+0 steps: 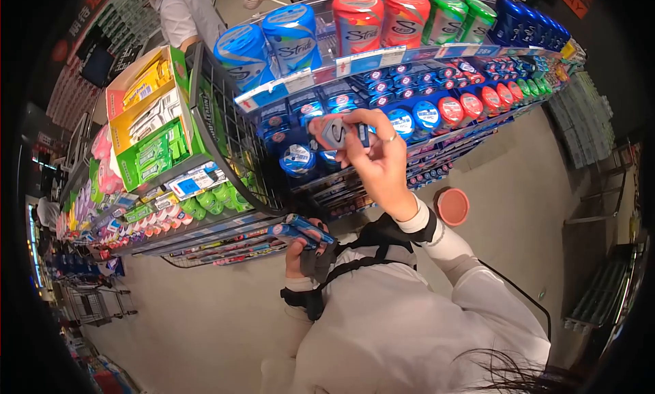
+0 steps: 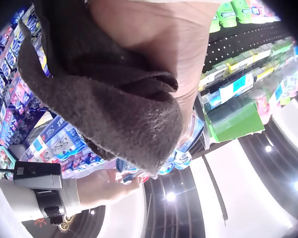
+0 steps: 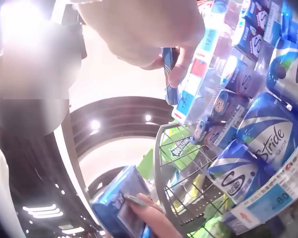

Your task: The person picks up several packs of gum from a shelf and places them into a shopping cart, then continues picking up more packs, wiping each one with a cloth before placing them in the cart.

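Note:
In the head view my right hand (image 1: 382, 158) pinches a small red and dark-blue gum pack (image 1: 332, 133) between thumb and fingers, just above the shelf of round blue tubs (image 1: 297, 160). Lower down, my left hand (image 1: 297, 257) grips blue packs (image 1: 300, 231) together with a grey cloth (image 1: 318, 263). That cloth (image 2: 124, 114) hangs across the palm in the left wrist view and hides most of the fingers. A blue pack (image 3: 171, 74) shows edge-on in the right hand (image 3: 154, 39) in the right wrist view.
Large Stride bottles (image 1: 292, 39) line the top shelf. A black wire rack (image 1: 232, 135) stands at the left beside open gum boxes (image 1: 151, 107). A round pink stool or tub (image 1: 452, 206) is on the floor right of the right forearm. Another person (image 1: 187, 19) stands behind the shelves.

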Tool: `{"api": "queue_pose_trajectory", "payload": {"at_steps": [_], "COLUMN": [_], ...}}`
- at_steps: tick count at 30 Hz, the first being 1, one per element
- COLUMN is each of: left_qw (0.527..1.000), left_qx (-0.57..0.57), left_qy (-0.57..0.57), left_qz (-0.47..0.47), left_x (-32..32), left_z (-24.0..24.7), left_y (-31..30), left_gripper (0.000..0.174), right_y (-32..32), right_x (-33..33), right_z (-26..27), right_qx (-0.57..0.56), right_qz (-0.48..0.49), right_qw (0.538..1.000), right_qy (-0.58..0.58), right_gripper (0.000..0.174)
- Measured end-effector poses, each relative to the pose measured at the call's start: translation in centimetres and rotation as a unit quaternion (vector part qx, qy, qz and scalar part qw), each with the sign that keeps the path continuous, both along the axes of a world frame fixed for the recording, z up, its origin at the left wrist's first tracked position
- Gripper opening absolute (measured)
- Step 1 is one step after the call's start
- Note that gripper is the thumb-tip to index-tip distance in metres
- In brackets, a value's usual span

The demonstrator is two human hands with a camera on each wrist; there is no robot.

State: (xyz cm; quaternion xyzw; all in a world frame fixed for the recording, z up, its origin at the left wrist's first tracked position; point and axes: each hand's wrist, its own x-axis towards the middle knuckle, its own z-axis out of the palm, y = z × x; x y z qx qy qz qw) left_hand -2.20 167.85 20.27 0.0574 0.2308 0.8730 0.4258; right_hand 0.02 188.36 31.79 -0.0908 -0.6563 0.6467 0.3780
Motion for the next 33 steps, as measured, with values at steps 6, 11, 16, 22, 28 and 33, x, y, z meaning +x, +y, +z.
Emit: {"api": "queue_pose_trajectory", "payload": {"at_steps": [6,11,16,22,28,33], "left_qw": [0.999,0.998,1.0,1.0,1.0,0.998], "left_qx": [-0.026,0.005,-0.008,-0.003,-0.008,0.024], "left_qy": [-0.022,-0.043,-0.024,-0.002,-0.006,-0.034], "left_qz": [-0.014,-0.035,-0.013,0.0,-0.006,-0.04], "left_x": [-0.2,-0.6,-0.7,-0.6,-1.0,-1.4], "left_z": [0.3,-0.8,0.0,-0.3,-0.7,-2.3], "left_y": [-0.7,-1.3,-1.5,-1.2,-1.3,-1.6], "left_gripper": [0.061,0.07,0.063,0.055,0.055,0.057], "right_y": [-1.1,-1.5,-2.0,-1.1,-0.6,-0.3], "right_x": [-2.2,-3.2,-4.0,-7.1,-6.8,-5.4], "right_z": [1.5,1.3,0.9,0.7,1.6,1.3], "right_qx": [-0.134,0.145,0.298,0.289,0.357,0.335], "right_qz": [0.082,-0.047,-0.1,-0.08,-0.036,-0.013], "right_qw": [0.984,0.988,0.949,0.952,0.928,0.941], "right_qy": [0.088,-0.018,-0.008,-0.056,-0.099,-0.034], "right_gripper": [0.043,0.042,0.036,0.026,0.027,0.025]}}
